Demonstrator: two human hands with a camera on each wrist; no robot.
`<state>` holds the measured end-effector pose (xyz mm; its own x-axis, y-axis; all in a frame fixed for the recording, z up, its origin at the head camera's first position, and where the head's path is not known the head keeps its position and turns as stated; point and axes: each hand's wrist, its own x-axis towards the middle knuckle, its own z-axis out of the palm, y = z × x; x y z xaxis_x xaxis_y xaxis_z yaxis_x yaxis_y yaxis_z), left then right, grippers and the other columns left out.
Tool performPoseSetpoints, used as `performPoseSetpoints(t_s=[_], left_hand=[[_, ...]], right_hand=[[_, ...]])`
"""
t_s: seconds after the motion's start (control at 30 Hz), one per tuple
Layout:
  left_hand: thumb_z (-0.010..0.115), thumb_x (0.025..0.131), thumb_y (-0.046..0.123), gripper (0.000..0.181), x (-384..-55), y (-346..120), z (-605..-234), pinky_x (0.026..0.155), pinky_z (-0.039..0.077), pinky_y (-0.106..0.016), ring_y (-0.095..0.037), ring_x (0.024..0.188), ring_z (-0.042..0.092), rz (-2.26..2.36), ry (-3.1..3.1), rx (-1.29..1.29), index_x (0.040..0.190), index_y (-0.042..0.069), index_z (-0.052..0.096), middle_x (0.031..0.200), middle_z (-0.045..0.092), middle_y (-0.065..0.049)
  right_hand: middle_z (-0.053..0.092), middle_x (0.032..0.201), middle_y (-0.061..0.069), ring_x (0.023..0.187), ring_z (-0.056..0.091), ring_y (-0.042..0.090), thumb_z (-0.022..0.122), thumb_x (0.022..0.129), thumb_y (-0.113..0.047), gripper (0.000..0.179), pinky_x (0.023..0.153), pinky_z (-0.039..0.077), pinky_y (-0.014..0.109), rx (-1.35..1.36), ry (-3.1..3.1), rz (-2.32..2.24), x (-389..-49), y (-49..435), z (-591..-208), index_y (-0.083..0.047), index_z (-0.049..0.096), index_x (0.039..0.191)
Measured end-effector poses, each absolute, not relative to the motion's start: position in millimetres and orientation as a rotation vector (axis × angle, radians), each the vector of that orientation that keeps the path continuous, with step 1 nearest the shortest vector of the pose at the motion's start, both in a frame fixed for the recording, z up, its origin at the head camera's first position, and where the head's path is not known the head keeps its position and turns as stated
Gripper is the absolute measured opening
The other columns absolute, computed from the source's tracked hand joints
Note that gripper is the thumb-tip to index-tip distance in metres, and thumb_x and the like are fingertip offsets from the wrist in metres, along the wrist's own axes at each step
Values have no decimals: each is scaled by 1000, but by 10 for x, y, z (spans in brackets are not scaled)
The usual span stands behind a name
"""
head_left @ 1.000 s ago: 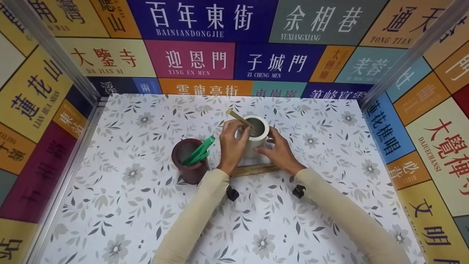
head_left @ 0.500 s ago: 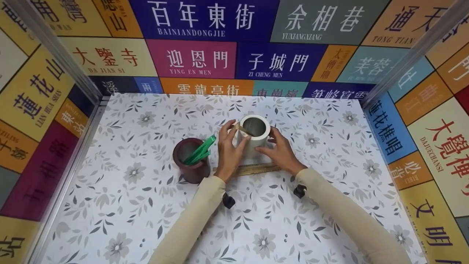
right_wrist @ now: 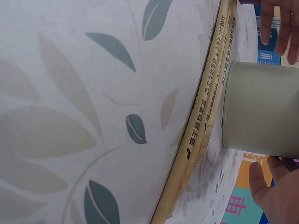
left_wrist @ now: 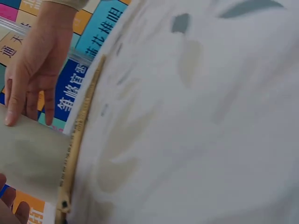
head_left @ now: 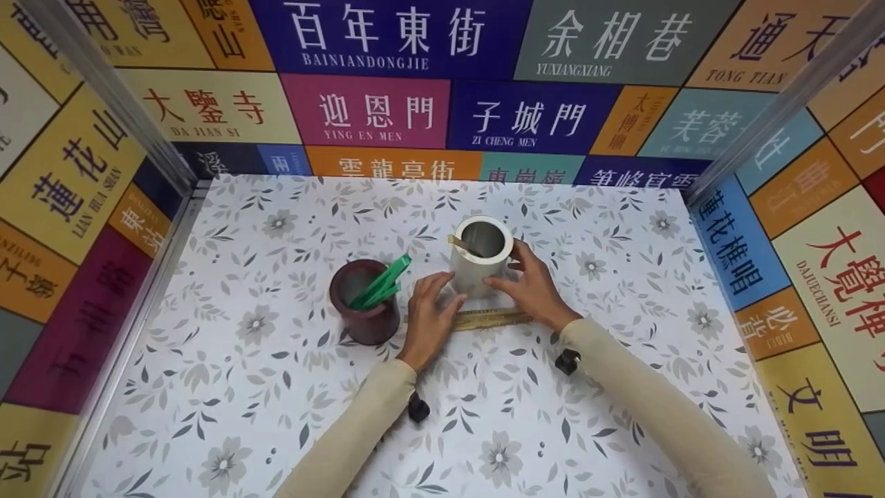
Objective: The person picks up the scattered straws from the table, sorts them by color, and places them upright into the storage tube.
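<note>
A white cylindrical holder (head_left: pixel 476 278) stands upright on the flowered tablecloth. My right hand (head_left: pixel 538 289) holds its right side, thumb at the front and fingers behind. One narrow tan stick (head_left: pixel 459 243) leans inside it, its end poking past the left of the rim. Just left of the holder is my left hand (head_left: pixel 430 315), fingers loosely bent, with nothing in them. In front of the holder lie narrow tan paper-wrapped sticks (head_left: pixel 492 319); dark printing shows on the wrapped sticks (right_wrist: pixel 208 105) in the right wrist view. Their contents are hidden.
A maroon cylindrical holder (head_left: pixel 370 319) stands to the left, close to my left hand, with several long green items (head_left: pixel 380 287) leaning in it. Panels with printed signs (head_left: pixel 380 114) enclose the table at the back and both sides.
My left hand has let go of the tan stick, which has dropped lower into the white holder. That hand has moved down and toward me; the right hand has stayed at the holder.
</note>
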<state>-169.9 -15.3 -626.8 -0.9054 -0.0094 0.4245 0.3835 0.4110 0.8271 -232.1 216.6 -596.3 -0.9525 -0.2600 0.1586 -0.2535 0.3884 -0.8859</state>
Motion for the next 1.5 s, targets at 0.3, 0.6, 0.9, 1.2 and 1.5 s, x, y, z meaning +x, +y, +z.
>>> performPoseSetpoints(t_s=[0.3, 0.6, 0.9, 1.2, 1.5], left_hand=[[86, 98, 15, 40, -1679, -253, -6399, 110, 56, -40, -26, 126, 68, -1593, -2437, -410, 136, 5, 77, 132, 76, -8], [86, 97, 13, 30, -1710, -332, -6462, 106, 56, -41, -25, 118, 68, -1574, -2481, -579, 125, 2, 82, 121, 77, -7], [88, 96, 20, 23, -1750, -353, -6522, 95, 52, -45, -23, 108, 66, -1270, -2549, -694, 115, 6, 86, 110, 76, -4], [88, 97, 21, 15, -1749, -327, -6518, 97, 51, -46, -24, 105, 62, -1077, -2596, -615, 106, 8, 88, 105, 72, -3], [85, 100, 20, 9, -1758, -326, -6492, 100, 51, -49, -26, 104, 62, -1038, -2638, -620, 103, 12, 90, 103, 71, -3]], right_hand=[[56, 161, 11, 141, 58, 30, 92, 94, -30, 90, 119, 49, 51, -463, 2628, -1641, -2308, 2194, -5976, -8, 43, 166], [58, 159, 9, 145, 55, 28, 93, 93, -30, 87, 120, 47, 51, -466, 2621, -1658, -2308, 2197, -5976, -12, 46, 165], [60, 156, 11, 138, 59, 31, 94, 92, -28, 85, 118, 49, 54, -452, 2634, -1659, -2329, 2168, -5958, -9, 50, 162], [60, 156, 9, 137, 61, 31, 94, 92, -29, 86, 118, 49, 54, -445, 2633, -1635, -2337, 2176, -5955, -9, 49, 162], [58, 158, 11, 139, 58, 33, 92, 94, -25, 84, 119, 47, 56, -432, 2599, -1661, -2323, 2190, -5970, -10, 47, 164]])
